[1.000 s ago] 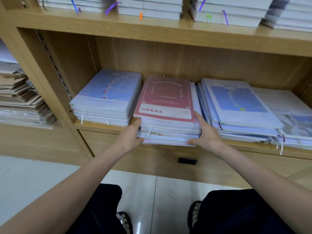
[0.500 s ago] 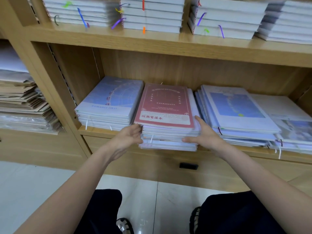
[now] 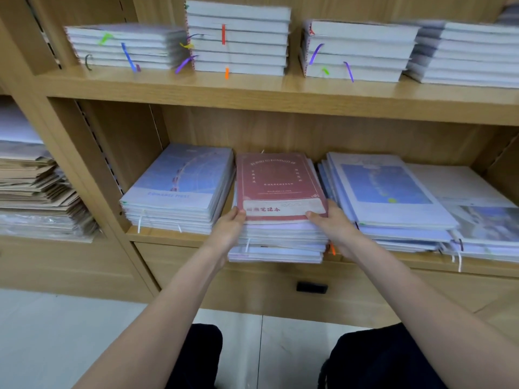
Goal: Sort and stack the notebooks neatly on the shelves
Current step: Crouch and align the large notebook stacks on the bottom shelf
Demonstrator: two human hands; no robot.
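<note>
Head view, looking down at the lower shelf (image 3: 174,239), and both hands are on the middle stack (image 3: 280,242) of notebooks. The left hand (image 3: 229,231) grips its left front corner, thumb on top of the red notebook (image 3: 276,186) that crowns the pile, fingers hidden against the stack's side. The right hand (image 3: 335,228) grips the right front corner the same way, thumb tip on the red cover's pale title band. The stack's front edge overhangs the shelf lip, the lowest notebooks jutting out furthest above the drawer front (image 3: 266,287) with its dark handle slot (image 3: 311,287). Room is tight at the sides: the blue-covered stack (image 3: 179,189) on the left sits just beside it with only a narrow gap, and the map-covered stack (image 3: 384,197) on the right crowds close too, its layers fanned unevenly. Further right, another pile (image 3: 483,217) overlaps that one's edge. Behind the red notebook there is a strip of bare shelf before the back panel. Overhead, the upper shelf (image 3: 280,91) carries four thicker white stacks with coloured ribbon markers dangling over their front edges. Off to the left, a separate bay holds a ragged pile of brown paper-covered notebooks (image 3: 36,189).
</note>
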